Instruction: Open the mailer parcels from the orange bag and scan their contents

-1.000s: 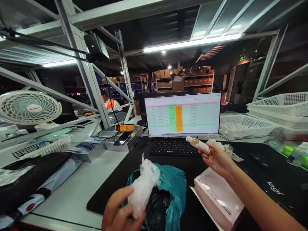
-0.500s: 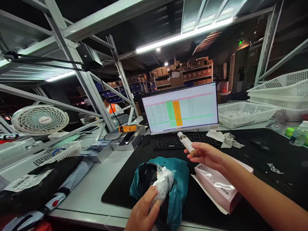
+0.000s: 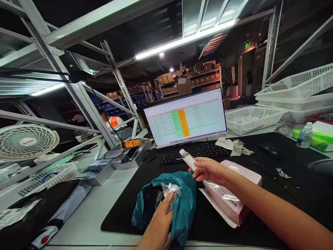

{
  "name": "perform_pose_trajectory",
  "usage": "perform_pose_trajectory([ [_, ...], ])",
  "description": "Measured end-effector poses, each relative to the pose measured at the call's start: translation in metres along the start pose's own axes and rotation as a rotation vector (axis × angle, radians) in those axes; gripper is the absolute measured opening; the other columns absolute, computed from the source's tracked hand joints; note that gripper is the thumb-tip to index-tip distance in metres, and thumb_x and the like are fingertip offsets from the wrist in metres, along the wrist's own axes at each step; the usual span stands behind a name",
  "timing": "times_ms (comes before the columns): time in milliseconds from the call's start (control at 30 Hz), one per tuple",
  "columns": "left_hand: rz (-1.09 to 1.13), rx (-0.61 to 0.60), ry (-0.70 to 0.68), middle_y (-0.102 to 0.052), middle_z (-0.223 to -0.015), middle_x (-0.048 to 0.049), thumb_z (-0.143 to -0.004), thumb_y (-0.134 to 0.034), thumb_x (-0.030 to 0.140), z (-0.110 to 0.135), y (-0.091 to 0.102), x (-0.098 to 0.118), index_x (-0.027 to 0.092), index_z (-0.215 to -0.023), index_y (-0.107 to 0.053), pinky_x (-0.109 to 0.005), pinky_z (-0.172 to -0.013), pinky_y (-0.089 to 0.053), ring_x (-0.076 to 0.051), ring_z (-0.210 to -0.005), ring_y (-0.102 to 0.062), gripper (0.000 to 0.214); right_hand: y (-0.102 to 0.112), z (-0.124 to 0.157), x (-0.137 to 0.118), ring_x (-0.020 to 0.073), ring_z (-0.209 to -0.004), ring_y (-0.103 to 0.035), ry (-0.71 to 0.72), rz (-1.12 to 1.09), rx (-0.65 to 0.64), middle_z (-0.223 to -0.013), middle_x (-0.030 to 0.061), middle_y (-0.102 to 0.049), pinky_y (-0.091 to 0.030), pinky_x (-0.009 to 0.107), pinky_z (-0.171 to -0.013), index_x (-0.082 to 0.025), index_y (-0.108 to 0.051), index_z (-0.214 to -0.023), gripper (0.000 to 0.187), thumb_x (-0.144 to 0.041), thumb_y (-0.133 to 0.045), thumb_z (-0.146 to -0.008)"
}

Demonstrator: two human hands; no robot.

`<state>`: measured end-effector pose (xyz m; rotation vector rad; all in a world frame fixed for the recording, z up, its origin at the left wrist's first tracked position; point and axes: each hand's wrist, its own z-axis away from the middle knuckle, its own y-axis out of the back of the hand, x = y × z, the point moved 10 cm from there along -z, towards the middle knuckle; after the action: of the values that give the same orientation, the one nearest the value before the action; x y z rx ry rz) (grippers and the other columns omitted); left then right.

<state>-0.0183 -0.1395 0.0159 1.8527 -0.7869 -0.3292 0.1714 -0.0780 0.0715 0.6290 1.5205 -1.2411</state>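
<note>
My right hand [image 3: 208, 170] is closed around a small bottle [image 3: 189, 160] with a white cap and a white label, tilted above the desk mat in front of the keyboard. A teal plastic bag [image 3: 186, 198] with a black inside lies open on the mat, its mouth facing up and to the left. My left hand [image 3: 162, 215] reaches into that mouth with fingers stretched out, touching a clump of bubble wrap [image 3: 173, 190] in the bag. What the bubble wrap holds is mostly hidden. Under my right forearm rests a pink box [image 3: 243, 175] with a barcode label.
Behind the mat stand a keyboard [image 3: 194, 152] and a monitor [image 3: 187, 118]. Crumpled tissue [image 3: 235, 146] lies right of the keyboard. White baskets [image 3: 252, 119] and a clear bottle [image 3: 305, 135] are at the right. At left are a fan [image 3: 27, 142] and a black parcel [image 3: 33, 205].
My left hand has pushed the bubble wrap deeper into the bag, and its fingers have straightened. The small bottle stays in my right hand. The whole view has shifted slightly to the right.
</note>
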Motion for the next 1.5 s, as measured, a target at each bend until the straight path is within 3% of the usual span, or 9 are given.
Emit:
perform_pose_trajectory([
  [267, -0.243, -0.408, 0.581, 0.000, -0.167, -0.0141, -0.070, -0.065, 0.008, 0.012, -0.029, -0.081, 0.032, -0.145, -0.046, -0.075, -0.097, -0.037, -0.045, -0.150, -0.010, 0.081, 0.001, 0.000, 0.003, 0.0120, -0.069, -0.065, -0.010, 0.068, 0.043, -0.093, 0.0075, -0.065, -0.055, 0.018, -0.054, -0.014, -0.055, -0.104, 0.023, -0.026, -0.062, -0.086],
  [500, -0.506, -0.083, 0.741, -0.005, -0.165, -0.0230, -0.091, -0.052, 0.023, 0.005, 0.042, -0.144, 0.024, -0.142, -0.049, -0.074, -0.091, -0.042, -0.048, -0.149, -0.014, 0.052, 0.002, 0.001, 0.009, 0.0109, -0.069, -0.064, -0.034, 0.126, 0.069, -0.094, 0.0066, -0.065, -0.054, 0.017, -0.054, -0.014, -0.055, -0.110, 0.021, -0.022, -0.054, -0.091],
  [667, -0.382, -0.173, 0.783, -0.029, -0.157, -0.0265, -0.093, -0.043, 0.020, 0.009, 0.057, -0.169, 0.014, -0.142, -0.049, -0.072, -0.104, -0.034, -0.043, -0.142, -0.035, 0.050, 0.004, -0.001, 0.015, 0.0116, -0.072, -0.065, -0.050, 0.162, 0.082, -0.096, 0.0067, -0.064, -0.054, 0.018, -0.056, -0.014, -0.055, -0.112, 0.021, -0.022, -0.052, -0.093],
  [767, -0.339, 0.051, 0.650, -0.037, -0.154, -0.0247, -0.090, -0.039, 0.013, -0.001, 0.077, -0.145, 0.010, -0.132, -0.058, -0.067, -0.114, -0.022, -0.040, -0.144, -0.032, 0.046, 0.002, -0.001, 0.018, 0.0120, -0.074, -0.065, -0.046, 0.162, 0.066, -0.098, 0.0073, -0.064, -0.055, 0.019, -0.059, -0.014, -0.055, -0.113, 0.023, -0.025, -0.054, -0.093],
  [867, 0.119, 0.201, 0.415, -0.044, -0.151, -0.0210, -0.092, -0.050, 0.032, -0.023, 0.075, -0.098, 0.013, -0.137, -0.053, -0.057, -0.118, -0.025, -0.036, -0.141, -0.039, 0.049, -0.007, 0.002, 0.018, 0.0112, -0.075, -0.064, -0.006, 0.161, 0.042, -0.099, 0.0071, -0.063, -0.054, 0.019, -0.063, -0.015, -0.056, -0.116, 0.033, -0.033, -0.061, -0.089],
  [1000, 1.061, 0.055, 0.309, -0.058, -0.137, -0.0196, -0.078, -0.070, 0.059, -0.064, 0.033, -0.029, 0.017, -0.137, -0.051, -0.049, -0.108, -0.042, -0.034, -0.124, -0.057, 0.075, -0.043, 0.013, 0.017, 0.0095, -0.074, -0.061, 0.085, 0.275, -0.126, -0.101, 0.0067, -0.064, -0.050, 0.018, -0.064, -0.015, -0.061, -0.115, 0.052, -0.052, -0.071, -0.080],
  [1133, 1.516, -0.146, 0.371, -0.070, -0.113, -0.0170, -0.082, -0.066, 0.061, -0.088, -0.008, 0.030, 0.013, -0.119, -0.063, -0.044, -0.097, -0.050, -0.032, -0.109, -0.065, 0.061, -0.060, 0.030, 0.014, 0.0144, -0.081, -0.061, 0.195, 0.550, -0.218, -0.105, 0.0057, -0.066, -0.051, 0.025, -0.069, -0.019, -0.066, -0.120, 0.045, -0.051, -0.063, -0.088],
  [1300, 1.533, -0.141, 0.440, -0.073, -0.102, -0.0147, -0.077, -0.075, 0.055, -0.090, -0.036, 0.030, 0.012, -0.107, -0.068, -0.038, -0.084, -0.054, -0.027, -0.094, -0.069, 0.053, 0.000, 0.093, -0.015, 0.0223, -0.110, -0.060, 0.431, 1.061, 0.239, -0.115, 0.0066, -0.067, -0.044, 0.036, -0.101, -0.023, -0.072, -0.112, 0.034, -0.042, -0.048, -0.098],
  [1500, 1.548, 0.020, 0.767, -0.073, -0.094, -0.0122, -0.064, -0.078, 0.064, -0.076, -0.066, -0.028, 0.012, -0.088, -0.069, -0.033, -0.074, -0.054, -0.021, -0.080, -0.067, 0.059, 0.136, 0.256, -0.053, 0.0312, -0.121, -0.053, 0.291, 1.532, 1.168, -0.130, 0.0135, -0.058, -0.042, 0.046, -0.103, -0.017, -0.061, -0.127, 0.048, -0.051, -0.046, -0.095],
])
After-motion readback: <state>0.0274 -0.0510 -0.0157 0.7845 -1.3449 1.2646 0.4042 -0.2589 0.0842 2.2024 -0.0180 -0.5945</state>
